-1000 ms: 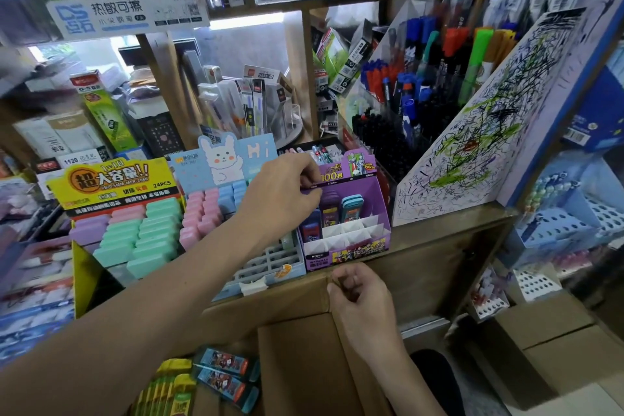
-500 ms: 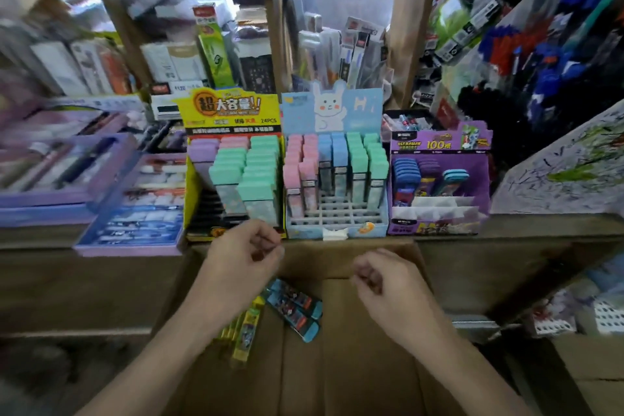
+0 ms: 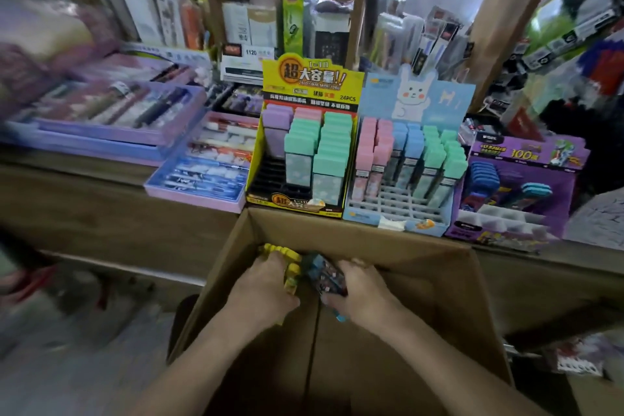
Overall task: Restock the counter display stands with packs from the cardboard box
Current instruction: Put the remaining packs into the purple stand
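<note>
Packs: yellow packs, lower centre of frame, lie under the left grip, whose fingers curl over them. Dark blue-ended packs lie just beside, with the right grip wrapped round them. Both lots sit low inside the cardboard box; none is lifted clear.

Stands sit on the tabletop, above the box:
- Yellow stand: bare black slots at lower left.
- Rabbit stand: front grid rows vacant.
- Purple stand: white front cells vacant.

Status, judged: pick-up in hand, placing not yet done, several slots left to fill.
</note>
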Available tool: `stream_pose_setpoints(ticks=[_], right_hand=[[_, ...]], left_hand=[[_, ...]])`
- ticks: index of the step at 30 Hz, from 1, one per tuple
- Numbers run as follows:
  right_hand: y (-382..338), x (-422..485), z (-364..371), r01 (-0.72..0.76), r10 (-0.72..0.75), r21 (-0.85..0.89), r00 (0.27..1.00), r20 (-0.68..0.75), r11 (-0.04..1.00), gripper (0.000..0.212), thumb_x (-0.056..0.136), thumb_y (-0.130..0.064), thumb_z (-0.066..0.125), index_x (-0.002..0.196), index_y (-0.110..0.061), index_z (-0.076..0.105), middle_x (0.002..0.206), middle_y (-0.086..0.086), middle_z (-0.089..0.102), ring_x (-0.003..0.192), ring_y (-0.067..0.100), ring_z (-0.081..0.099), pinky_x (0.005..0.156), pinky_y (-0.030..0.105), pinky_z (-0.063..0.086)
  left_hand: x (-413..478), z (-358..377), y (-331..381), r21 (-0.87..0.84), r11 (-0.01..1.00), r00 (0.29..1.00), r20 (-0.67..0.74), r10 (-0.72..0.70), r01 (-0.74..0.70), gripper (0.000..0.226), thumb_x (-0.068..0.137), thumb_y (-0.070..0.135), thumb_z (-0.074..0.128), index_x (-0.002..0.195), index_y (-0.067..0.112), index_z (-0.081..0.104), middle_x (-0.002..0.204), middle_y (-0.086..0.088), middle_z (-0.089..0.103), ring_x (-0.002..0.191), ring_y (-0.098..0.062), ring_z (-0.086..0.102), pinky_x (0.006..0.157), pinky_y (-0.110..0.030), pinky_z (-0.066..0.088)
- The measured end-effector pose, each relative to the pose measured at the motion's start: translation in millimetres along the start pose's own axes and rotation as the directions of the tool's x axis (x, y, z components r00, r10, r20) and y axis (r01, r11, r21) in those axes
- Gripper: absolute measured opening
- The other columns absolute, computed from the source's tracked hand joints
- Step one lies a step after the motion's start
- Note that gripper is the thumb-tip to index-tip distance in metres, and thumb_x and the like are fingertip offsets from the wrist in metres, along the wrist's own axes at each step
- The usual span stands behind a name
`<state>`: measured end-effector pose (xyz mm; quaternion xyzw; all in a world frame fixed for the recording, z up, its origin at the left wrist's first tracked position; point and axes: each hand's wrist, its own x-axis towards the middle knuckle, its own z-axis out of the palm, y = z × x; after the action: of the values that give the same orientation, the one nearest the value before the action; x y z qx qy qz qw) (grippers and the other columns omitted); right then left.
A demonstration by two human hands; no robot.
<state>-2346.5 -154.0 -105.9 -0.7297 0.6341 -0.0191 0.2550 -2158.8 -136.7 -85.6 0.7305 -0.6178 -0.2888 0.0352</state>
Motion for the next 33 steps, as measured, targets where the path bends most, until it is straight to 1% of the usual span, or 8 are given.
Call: stream_pose_setpoints(ticks=[6,10,16,21,23,25,28,33], right_hand=[[-5,0,21,-0.021,0.023,0.04,0.998,-0.053,0.999,0.053,0.079,-0.042,0.084,0.122,-0.032,0.055,0.129,-0.004,0.059,0.126,0.022,0.052,0.107,0.038,0.042],[-7,-3,20,-0.055,0.058,0.142,0.998,-0.021,0.988,0.046,0.079,-0.033,0.086,0.102,-0.037,0.046,0.114,-0.007,0.062,0.112,0.017,0.059,0.09,0.035,0.055],[-6,-6,10,-0.01,0.007,0.16,1.0,0.02,0.987,0.036,0.086,-0.026,0.077,0.108,-0.033,0.049,0.113,-0.007,0.057,0.106,0.015,0.06,0.084,0.036,0.056],[-6,-6,-4,-0.045,0.026,0.262,0.997,0.076,0.964,0.059,0.078,-0.03,0.089,0.128,-0.033,0.057,0.123,-0.01,0.057,0.111,0.009,0.057,0.09,0.029,0.053],[-4,-8,-13,-0.022,0.008,0.317,0.999,0.045,0.948,0.054,0.075,-0.03,0.091,0.121,-0.034,0.063,0.118,-0.012,0.059,0.104,0.006,0.06,0.082,0.021,0.052],[-2,-10,-22,0.002,-0.003,0.381,1.0,0.003,0.925,0.044,0.073,-0.031,0.092,0.109,-0.035,0.067,0.113,-0.014,0.062,0.099,0.005,0.062,0.076,0.018,0.053],[1,-12,-35,-0.032,0.037,0.487,0.999,0.0,0.873,0.038,0.072,-0.026,0.093,0.1,-0.033,0.068,0.106,-0.011,0.071,0.098,0.004,0.068,0.084,0.028,0.06],[2,-10,-28,-0.264,0.193,0.668,0.964,0.18,0.695,0.035,0.074,-0.008,0.09,0.102,-0.021,0.072,0.098,-0.001,0.079,0.09,0.009,0.075,0.08,0.029,0.06]], left_hand=[[-1,4,0,0.077,0.996,0.996,-0.082,-0.044,0.05,0.064,0.079,0.035,0.081,0.13,0.024,0.044,0.126,-0.002,0.051,0.122,-0.025,0.054,0.101,-0.04,0.049],[0,5,-2,0.055,0.997,0.993,-0.11,-0.046,0.053,0.064,0.08,0.033,0.081,0.132,0.025,0.044,0.125,-0.001,0.051,0.118,-0.023,0.056,0.101,-0.039,0.051],[1,6,0,0.059,0.996,0.989,-0.136,-0.06,0.069,0.063,0.082,0.028,0.08,0.132,0.023,0.042,0.124,0.0,0.053,0.117,-0.022,0.057,0.1,-0.039,0.051],[4,9,0,0.042,0.995,0.988,-0.136,-0.079,0.085,0.061,0.08,0.025,0.081,0.131,0.023,0.046,0.119,0.002,0.054,0.113,-0.02,0.059,0.099,-0.037,0.052],[5,10,0,0.005,0.996,0.987,-0.134,-0.092,0.094,0.06,0.078,0.03,0.083,0.127,0.025,0.049,0.108,0.008,0.048,0.109,-0.018,0.059,0.094,-0.034,0.051],[7,12,-1,-0.015,0.995,0.988,-0.124,-0.095,0.094,0.06,0.076,0.035,0.084,0.125,0.026,0.051,0.1,0.012,0.041,0.1,-0.014,0.055,0.088,-0.03,0.048],[10,15,-3,-0.005,0.996,0.989,-0.114,-0.092,0.092,0.058,0.072,0.041,0.085,0.118,0.028,0.052,0.087,0.016,0.035,0.088,-0.008,0.044,0.079,-0.026,0.041],[11,16,2,0.095,0.988,0.989,-0.093,-0.112,0.121,0.042,0.076,0.054,0.077,0.099,0.028,0.053,0.084,0.013,0.042,0.082,-0.011,0.05,0.069,-0.027,0.042]])
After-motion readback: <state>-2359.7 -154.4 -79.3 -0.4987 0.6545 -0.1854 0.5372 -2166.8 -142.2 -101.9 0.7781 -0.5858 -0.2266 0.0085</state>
